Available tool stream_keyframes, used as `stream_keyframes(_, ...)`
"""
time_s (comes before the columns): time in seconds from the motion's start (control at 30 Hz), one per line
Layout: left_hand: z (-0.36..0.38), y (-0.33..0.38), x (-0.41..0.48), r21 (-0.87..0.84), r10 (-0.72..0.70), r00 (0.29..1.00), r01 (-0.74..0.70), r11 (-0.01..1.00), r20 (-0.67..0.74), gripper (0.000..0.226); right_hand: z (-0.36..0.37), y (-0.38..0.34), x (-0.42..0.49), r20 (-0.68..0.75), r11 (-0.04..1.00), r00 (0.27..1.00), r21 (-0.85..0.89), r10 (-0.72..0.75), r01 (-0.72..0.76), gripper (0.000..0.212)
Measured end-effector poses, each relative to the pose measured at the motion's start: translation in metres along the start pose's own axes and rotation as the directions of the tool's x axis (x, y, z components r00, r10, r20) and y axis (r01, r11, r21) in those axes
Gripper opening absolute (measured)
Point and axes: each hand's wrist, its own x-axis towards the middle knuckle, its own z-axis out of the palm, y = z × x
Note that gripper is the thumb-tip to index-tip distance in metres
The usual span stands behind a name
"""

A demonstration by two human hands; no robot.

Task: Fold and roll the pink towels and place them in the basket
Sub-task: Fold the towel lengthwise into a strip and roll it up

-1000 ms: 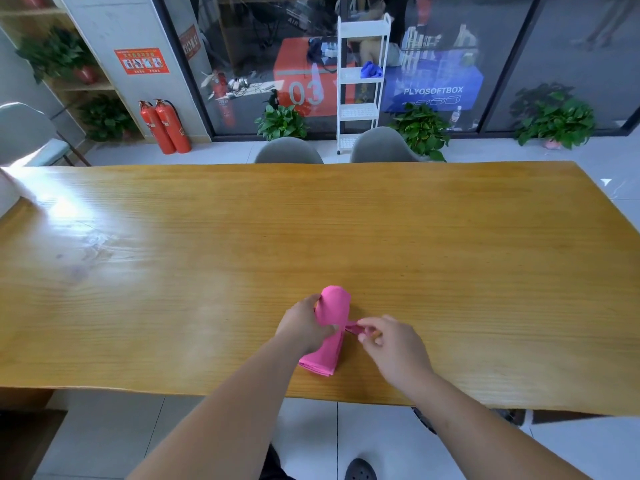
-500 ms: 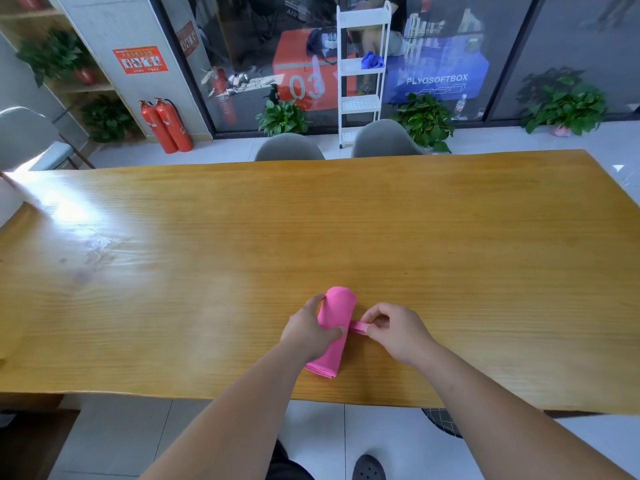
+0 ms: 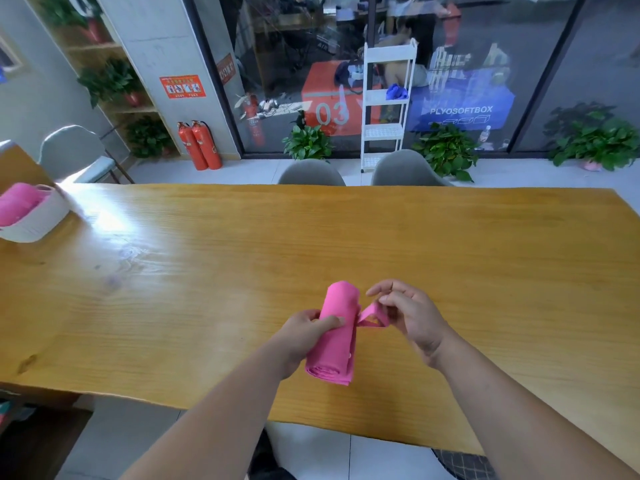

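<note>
A rolled pink towel [image 3: 334, 336] lies near the front edge of the wooden table [image 3: 450, 271], lifted slightly at its near end. My left hand [image 3: 304, 329] grips the roll around its middle from the left. My right hand [image 3: 407, 313] pinches a small pink loop [image 3: 372, 315] that sticks out from the roll's right side. At the table's far left stands a white basket [image 3: 38, 220] with other pink towels [image 3: 17, 204] inside.
Two grey chairs [image 3: 311, 173] stand behind the table's far edge, another chair [image 3: 74, 152] at the far left. A white shelf rack [image 3: 386, 105], potted plants and red fire extinguishers [image 3: 199, 145] line the glass wall beyond.
The camera turned left, so the basket came into view. My right hand pulled the pink loop out further from the roll while my left hand kept its grip.
</note>
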Motion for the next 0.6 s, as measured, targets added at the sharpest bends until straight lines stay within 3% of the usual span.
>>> stream_keyframes(0.17, -0.013, 0.005, -0.022, -0.167, 0.042, 0.997, -0.052, 0.985, -0.065, 0.070, 0.011, -0.006, 0.006, 0.074, 0.989, 0.987, 0.027, 0.145, -0.147, 0.031)
stream_keyframes(0.33, -0.024, 0.003, -0.041, -0.234, 0.144, 0.980, -0.174, 0.957, -0.137, 0.077, 0.023, -0.005, 0.011, 0.015, 0.924, 0.991, 0.361, 0.134, -0.130, 0.032)
stream_keyframes(0.4, -0.030, 0.003, -0.044, -0.190, 0.223, 0.966, -0.246, 0.951, -0.132, 0.084, 0.032, -0.006, 0.014, -0.008, 0.898, 0.991, 0.423, 0.137, -0.120, 0.034)
stream_keyframes(0.6, -0.057, 0.015, -0.063, 0.178, 0.378, 0.924, -0.363, 0.915, -0.059, 0.086, 0.071, -0.014, 0.025, -0.015, 0.838, 0.987, 0.529, 0.163, -0.130, 0.037)
